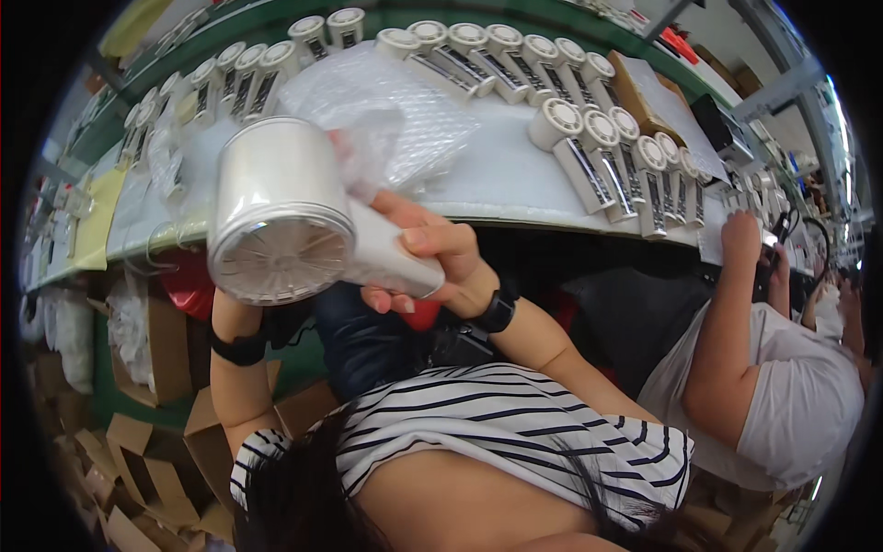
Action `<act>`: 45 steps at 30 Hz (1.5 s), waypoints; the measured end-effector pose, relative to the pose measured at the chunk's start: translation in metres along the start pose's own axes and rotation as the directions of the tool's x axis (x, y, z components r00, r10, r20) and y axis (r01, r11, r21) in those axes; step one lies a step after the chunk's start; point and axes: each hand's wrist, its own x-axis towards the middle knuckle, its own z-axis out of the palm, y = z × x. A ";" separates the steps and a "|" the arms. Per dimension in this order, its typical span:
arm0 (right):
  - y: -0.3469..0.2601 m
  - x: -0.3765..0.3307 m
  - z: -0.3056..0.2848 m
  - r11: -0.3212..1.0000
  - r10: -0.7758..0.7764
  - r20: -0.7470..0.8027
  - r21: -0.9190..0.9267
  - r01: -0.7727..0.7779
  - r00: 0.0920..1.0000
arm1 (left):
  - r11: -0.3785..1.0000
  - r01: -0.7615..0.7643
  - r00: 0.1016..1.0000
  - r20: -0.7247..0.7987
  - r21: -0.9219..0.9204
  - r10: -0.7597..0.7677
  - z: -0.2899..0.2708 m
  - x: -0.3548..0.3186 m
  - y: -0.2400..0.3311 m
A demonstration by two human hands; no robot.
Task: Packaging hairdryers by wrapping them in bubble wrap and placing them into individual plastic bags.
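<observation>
Several open cardboard boxes (130,436) stand at lower left; one carton (172,345) holds crumpled translucent plastic (131,336). Handheld fan (280,170): glossy white, cylindrical head, radial-spoked grille (287,259), straight handle (375,247). Position: held up at the near edge of the white workbench (501,181). Right hand (449,247): fingers wrapped around the handle. Left hand: hidden behind the fan head; finger state cannot be determined.

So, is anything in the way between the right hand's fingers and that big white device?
Nothing visible: the right hand grips the white device by its handle. Clear bubble wrap shows beyond it on the bench side. The left hand is mostly hidden behind the device, so I can't tell there.
</observation>
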 end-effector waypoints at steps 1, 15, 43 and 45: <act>-0.002 -0.002 0.000 0.999 0.005 -0.017 -0.053 -0.006 1.000 | 0.983 0.077 0.996 0.055 -0.164 -0.068 -0.002 0.001 -0.003; -0.020 -0.023 -0.001 0.873 -0.197 -0.094 -0.470 0.131 0.976 | 0.488 0.004 0.984 -0.091 0.873 0.155 -0.002 0.019 0.047; -0.026 -0.033 0.000 0.568 -0.377 -0.179 -0.819 0.074 0.909 | 0.204 -0.342 0.923 0.288 0.917 0.255 0.017 -0.010 0.050; -0.019 -0.033 0.000 0.511 -0.469 -0.176 -0.853 0.104 0.866 | 0.095 -0.290 0.922 0.252 0.952 0.294 0.022 -0.019 0.046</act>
